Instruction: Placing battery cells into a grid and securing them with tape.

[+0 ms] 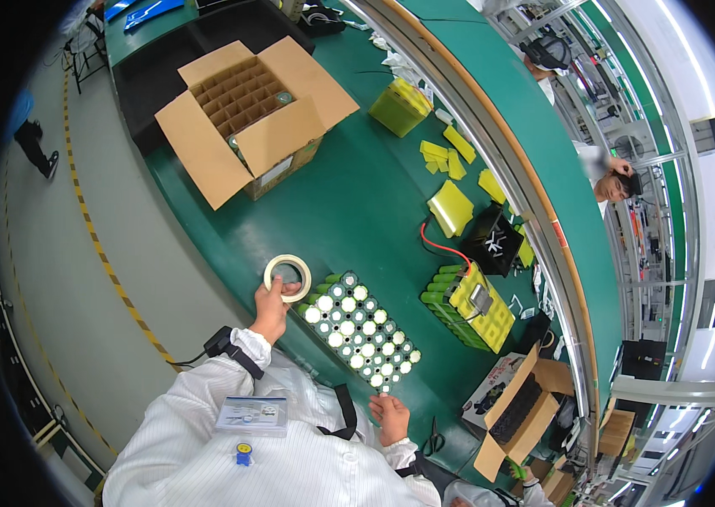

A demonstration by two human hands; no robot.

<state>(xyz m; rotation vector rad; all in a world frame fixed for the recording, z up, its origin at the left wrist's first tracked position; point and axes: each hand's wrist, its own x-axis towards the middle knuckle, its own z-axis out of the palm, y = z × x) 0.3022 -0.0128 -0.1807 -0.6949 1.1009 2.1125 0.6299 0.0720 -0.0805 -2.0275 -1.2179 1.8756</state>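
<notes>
My left hand (270,313) is closed around a roll of cream masking tape (288,258), held upright by the left end of a battery pack. This battery pack (361,331) is a block of green cylindrical cells in black holders, with pale round ends facing up. It lies on the green table at its near edge. My right hand (390,419) is at the pack's near right corner, fingertips pinched together against it. Whatever lies between those fingertips is too small to make out.
An open carton with dividers (243,93) stands at the far left. To the right are a wrapped yellow-green pack with a red wire (480,308), a black box (493,241) and yellow sheets (452,209). Black scissors (433,438) and another open carton (522,414) lie nearer. Other people are nearby.
</notes>
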